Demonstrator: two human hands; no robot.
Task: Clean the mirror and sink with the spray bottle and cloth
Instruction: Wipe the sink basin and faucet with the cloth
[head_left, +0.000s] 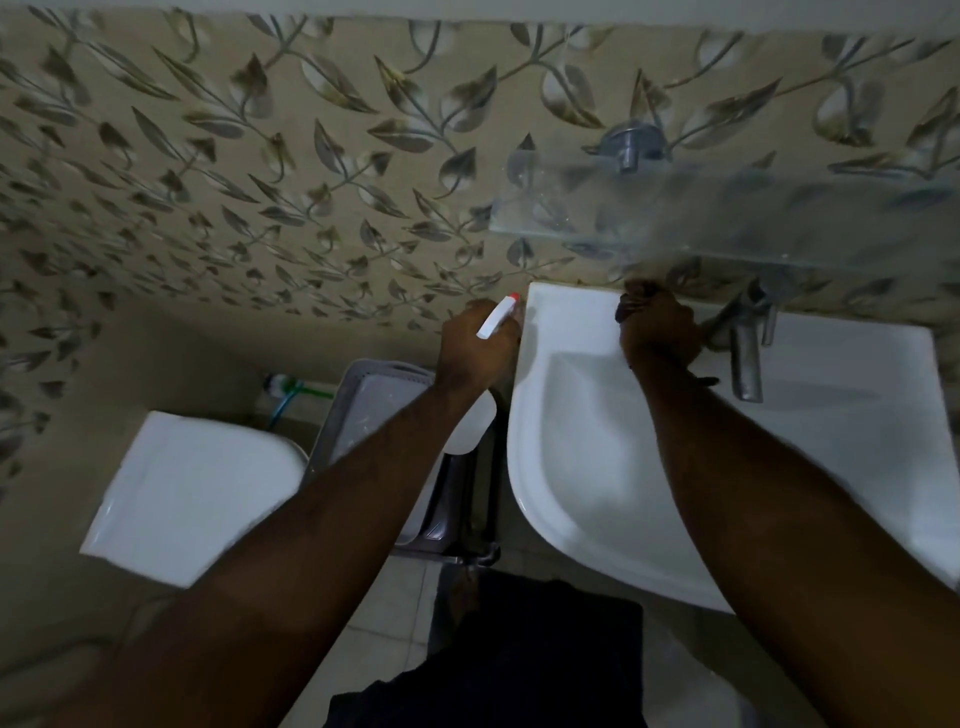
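Left hand (475, 353) grips the spray bottle (496, 317) beside the sink (571, 467); right hand (657, 332), seemingly bunching a dark cloth (623, 307), should press flat along the back rim.

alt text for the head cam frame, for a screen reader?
Seen from above, a person's right hand presses a dark cloth on the back rim of a white sink beside the metal tap, while the left hand holds a white spray bottle just left of the sink. A glass shelf juts from the leaf-patterned wall; a toilet stands at left.
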